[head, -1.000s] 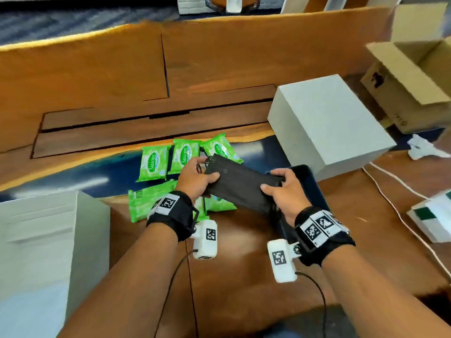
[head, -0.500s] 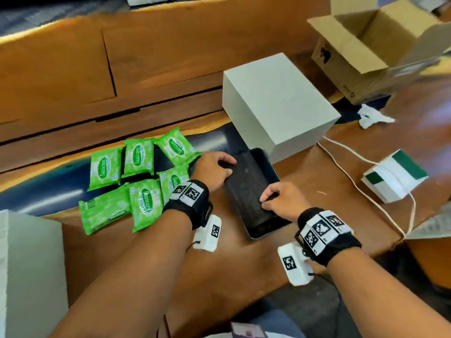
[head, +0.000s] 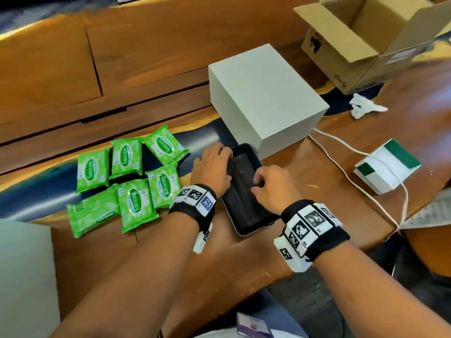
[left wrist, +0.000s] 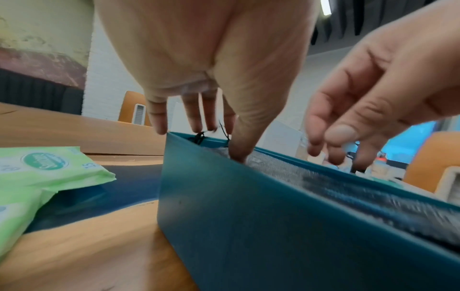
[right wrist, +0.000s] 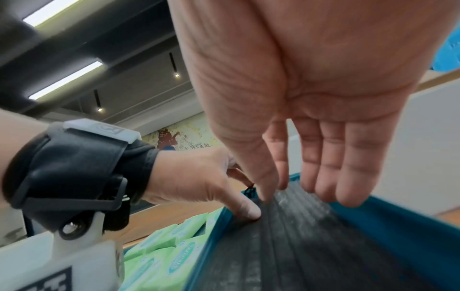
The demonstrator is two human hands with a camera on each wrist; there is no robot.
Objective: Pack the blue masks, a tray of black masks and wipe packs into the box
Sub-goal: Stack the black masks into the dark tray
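Note:
A dark teal tray (head: 244, 234) lies on the wooden table in front of a white box, with a stack of black masks (head: 244, 181) inside it. My left hand (head: 214, 167) reaches over the tray's far left end; in the left wrist view its straight fingers (left wrist: 159, 126) touch the far rim and its thumb presses the masks (left wrist: 286, 167). My right hand (head: 271, 189) hovers over the middle with relaxed fingers, its fingertips (right wrist: 348, 198) brushing the masks (right wrist: 298, 246). Several green wipe packs (head: 135, 206) lie left of the tray. An open cardboard box (head: 361, 67) stands at the far right.
A closed white box (head: 263, 98) sits just behind the tray. To the right lie a white-and-green carton (head: 388, 167), a white cable (head: 353, 184) and crumpled paper (head: 363, 107). Another white box (head: 24, 276) stands at the near left.
A second ago both hands held the black mask stack above the tray. The stack now lies in the tray, and both hands have let go and rest on top of it.

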